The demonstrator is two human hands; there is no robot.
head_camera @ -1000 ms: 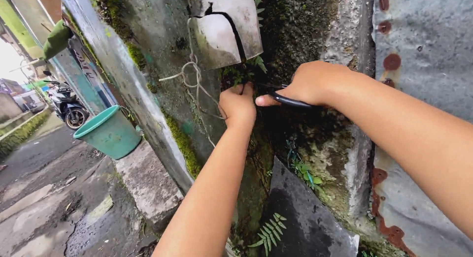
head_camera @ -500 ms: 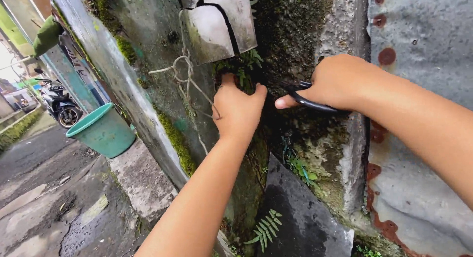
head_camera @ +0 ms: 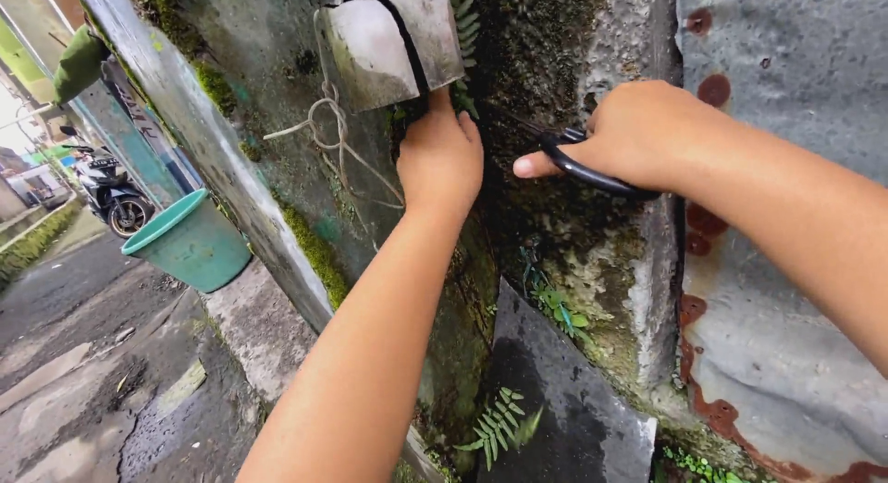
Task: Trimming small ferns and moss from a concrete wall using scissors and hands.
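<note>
My right hand [head_camera: 638, 136] grips black-handled scissors [head_camera: 578, 164], their blades pointing left into a dark mossy gap in the wall. My left hand [head_camera: 442, 154] is closed on small green plant growth [head_camera: 462, 90] at the wall, just left of the blades and below a grey sheet-metal piece [head_camera: 388, 39] edged with a black cord. What exactly the left fingers pinch is hidden behind the hand.
A knotted pale rope [head_camera: 333, 136] hangs on the mossy concrete wall [head_camera: 231, 122]. A teal bucket [head_camera: 190, 242] stands on a concrete ledge at left, a parked scooter [head_camera: 106, 191] beyond it. Rusty corrugated metal [head_camera: 786, 289] covers the right. Ferns [head_camera: 495, 427] grow low by a dark slab.
My left hand has moved up a little along the wall toward the metal piece. My right hand with the scissors has stayed beside it, and the view has shifted closer.
</note>
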